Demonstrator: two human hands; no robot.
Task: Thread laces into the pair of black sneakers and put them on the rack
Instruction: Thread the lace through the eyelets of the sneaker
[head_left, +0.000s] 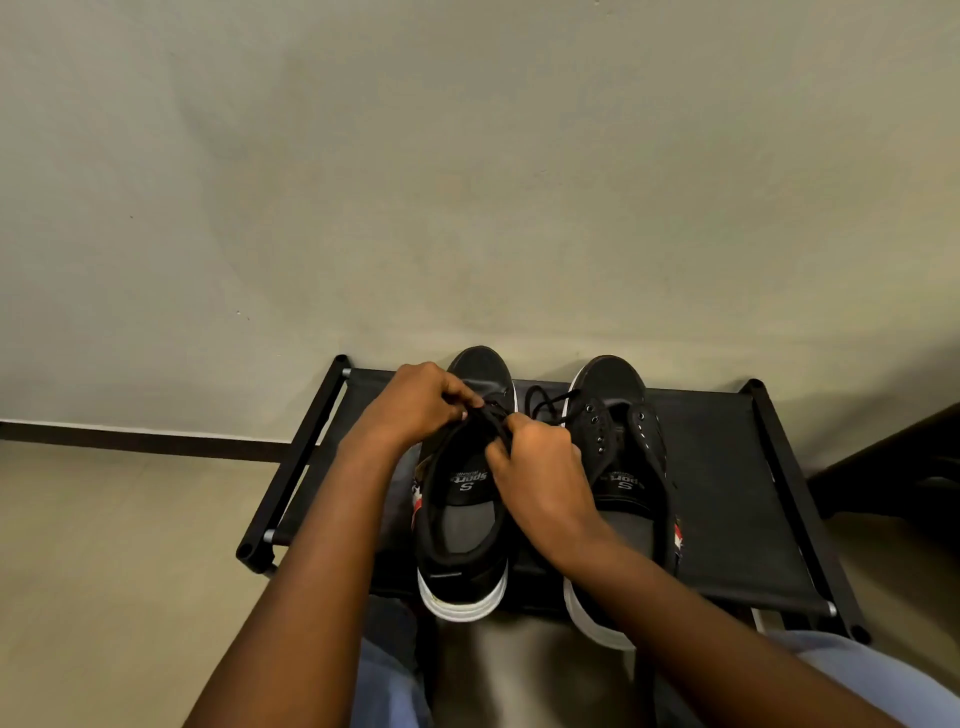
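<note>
Thin black lace (496, 415) is pinched by left hand (415, 402) and right hand (540, 467) over left black canvas sneaker (462, 519); an eyelet likely gets skipped, view being blocked by fingers.

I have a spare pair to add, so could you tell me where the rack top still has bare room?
The rack has bare fabric right of the right sneaker, up to the right rail, and a narrower strip left of the left sneaker, partly hidden by the forearm. The middle is crowded: both sneakers, the lace, left hand, right hand.
</note>
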